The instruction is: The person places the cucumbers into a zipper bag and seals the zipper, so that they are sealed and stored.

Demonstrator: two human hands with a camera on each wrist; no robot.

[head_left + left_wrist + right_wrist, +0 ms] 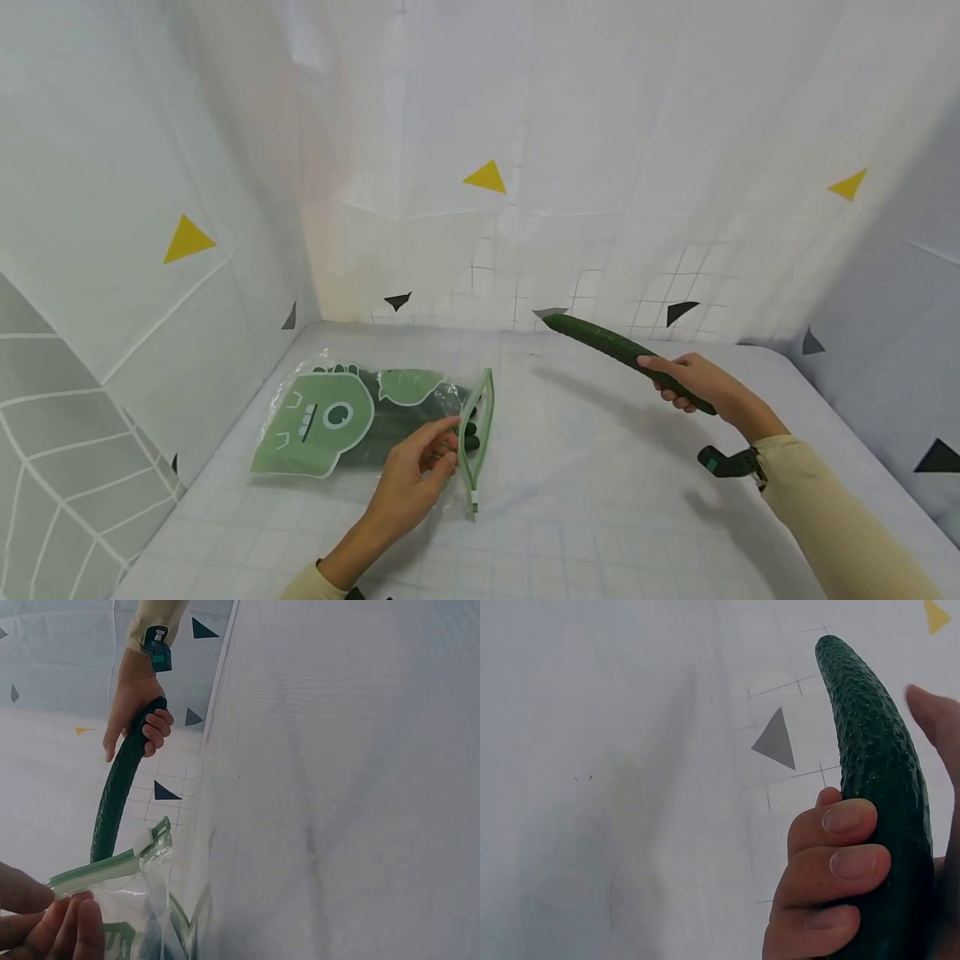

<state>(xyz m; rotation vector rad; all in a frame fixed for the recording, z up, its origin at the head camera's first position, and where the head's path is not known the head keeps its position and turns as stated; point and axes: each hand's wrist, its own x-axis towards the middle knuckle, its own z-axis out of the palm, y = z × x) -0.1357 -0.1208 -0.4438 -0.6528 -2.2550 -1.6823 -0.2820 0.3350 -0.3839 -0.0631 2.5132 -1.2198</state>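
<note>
A long green cucumber [607,342] is gripped near one end by my right hand [708,387], raised over the right side of the table. Its bumpy skin and curled fingers [832,870] show close up in the right wrist view. On the table's left part lies a clear zip bag [352,417] with a green cartoon print and dark green cucumbers [471,437] inside. My left hand [412,475] pinches the near edge of the bag's green zip mouth [97,874], which gapes to the right. How many cucumbers lie inside is hidden by the print.
The white table [600,517] has a faint grid pattern. White sheets with yellow and black triangles [487,177] hang behind it and at both sides. A dark wrist device [727,461] is strapped to my right wrist.
</note>
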